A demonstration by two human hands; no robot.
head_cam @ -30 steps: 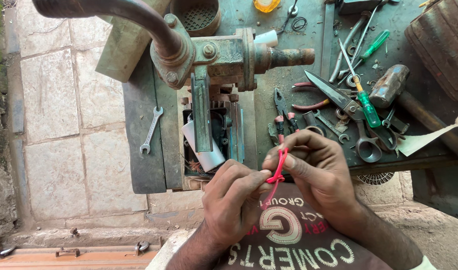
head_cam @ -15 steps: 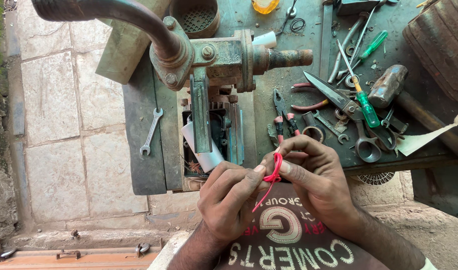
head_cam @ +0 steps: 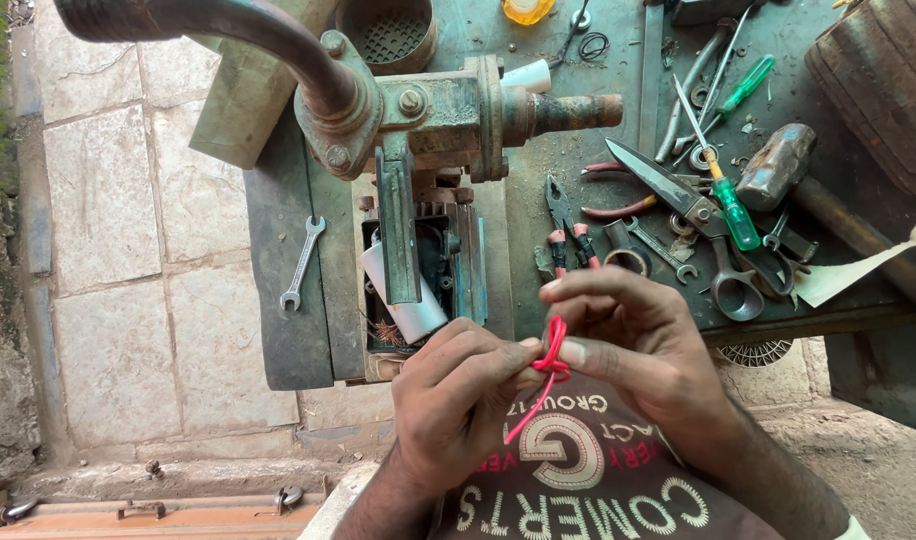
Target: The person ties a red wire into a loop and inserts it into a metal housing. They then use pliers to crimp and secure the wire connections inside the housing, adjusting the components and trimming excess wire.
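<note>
A thin red wire (head_cam: 550, 360) is pinched between both my hands just above my lap. My left hand (head_cam: 453, 400) grips it from the left with thumb and forefinger. My right hand (head_cam: 633, 335) holds it from the right, fingers curled over a small loop of the wire. A loose tail of the wire hangs down toward my shirt. Just beyond my hands sits a rusty green water pump (head_cam: 418, 120) with an open motor housing (head_cam: 418, 270) showing copper windings.
A spanner (head_cam: 302, 263) lies on the bench's left part. To the right are pliers (head_cam: 568, 235), large scissors (head_cam: 678, 205), green-handled screwdrivers (head_cam: 733, 210), a hammer (head_cam: 778, 165) and several small rings. Stone paving (head_cam: 128, 250) lies left of the bench.
Both hands have stayed together on the red wire, shifting slightly; the loop now stands out between the fingertips and the tail hangs lower.
</note>
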